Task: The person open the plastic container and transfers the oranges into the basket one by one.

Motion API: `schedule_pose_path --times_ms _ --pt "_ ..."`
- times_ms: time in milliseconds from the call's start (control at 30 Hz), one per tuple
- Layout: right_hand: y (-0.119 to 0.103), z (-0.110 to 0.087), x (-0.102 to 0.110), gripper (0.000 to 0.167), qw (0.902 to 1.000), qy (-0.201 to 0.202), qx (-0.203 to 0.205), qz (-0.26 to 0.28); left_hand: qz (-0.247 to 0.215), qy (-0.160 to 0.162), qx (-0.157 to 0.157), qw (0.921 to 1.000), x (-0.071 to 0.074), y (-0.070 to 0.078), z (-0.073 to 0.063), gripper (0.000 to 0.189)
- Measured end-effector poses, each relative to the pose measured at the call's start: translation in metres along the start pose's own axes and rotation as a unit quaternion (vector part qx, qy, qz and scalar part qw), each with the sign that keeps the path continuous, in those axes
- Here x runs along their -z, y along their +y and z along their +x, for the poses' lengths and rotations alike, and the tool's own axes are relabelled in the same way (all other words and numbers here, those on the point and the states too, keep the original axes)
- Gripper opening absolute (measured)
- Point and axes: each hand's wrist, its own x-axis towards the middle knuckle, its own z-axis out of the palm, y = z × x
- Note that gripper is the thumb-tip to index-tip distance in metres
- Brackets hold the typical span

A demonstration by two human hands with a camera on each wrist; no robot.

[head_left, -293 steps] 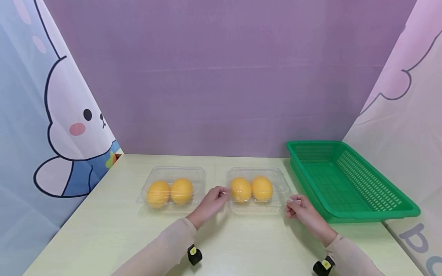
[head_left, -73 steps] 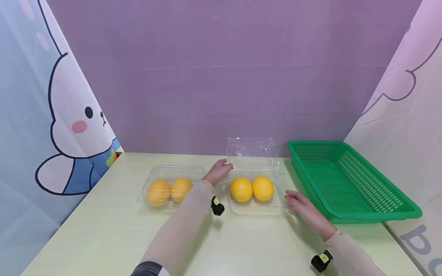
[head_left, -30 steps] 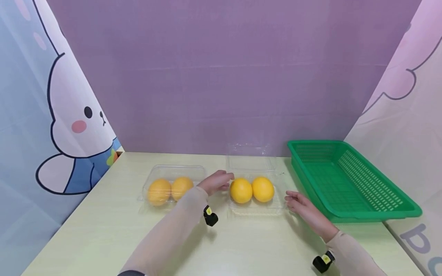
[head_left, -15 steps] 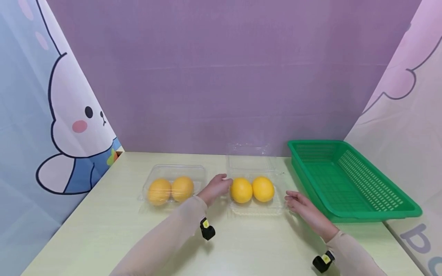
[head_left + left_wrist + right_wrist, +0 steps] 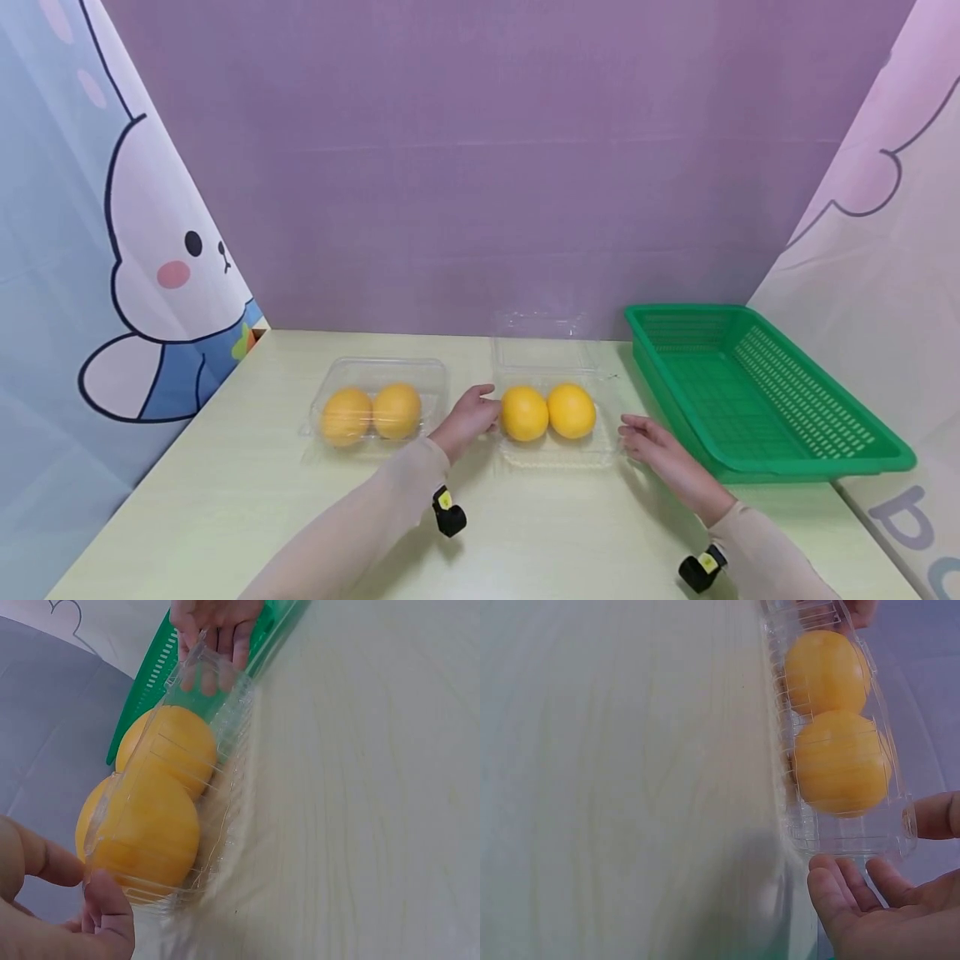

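Two oranges [image 5: 572,411] sit side by side in a clear plastic clamshell container [image 5: 557,457] whose lid [image 5: 547,343] is tilted up at the back. At the container's left edge is my left hand [image 5: 471,417]; in the left wrist view its thumb [image 5: 109,904] and forefinger pinch the rim. My right hand [image 5: 651,447] holds the opposite edge, with its thumb [image 5: 936,816] on the rim and its fingertips [image 5: 829,889] against the outer wall. Neither hand grips an orange.
A second clear clamshell [image 5: 426,375], its lid down over two oranges [image 5: 347,417], stands to the left on the pale wooden table [image 5: 540,533]. Close to my right hand is a green plastic basket [image 5: 738,400]. A purple cloth [image 5: 480,167] hangs behind.
The lid, down over the oranges at first, has swung up and back. My left hand has come from the lid down to the container's left edge. The right hand has barely moved.
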Motion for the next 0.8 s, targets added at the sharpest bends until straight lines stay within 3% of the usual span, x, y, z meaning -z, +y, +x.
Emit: schedule_pose_path --times_ms 600,800 --pt "-0.0004 0.0003 0.0006 0.059 1.0 0.001 -0.008 -0.001 -0.036 -0.027 -0.011 0.9989 0.0029 0.0013 -0.0057 0.064" --pt "-0.003 0.001 0.0003 0.061 0.9989 0.017 -0.021 -0.038 -0.036 -0.03 -0.014 0.9988 0.0033 -0.0003 -0.0043 0.064"
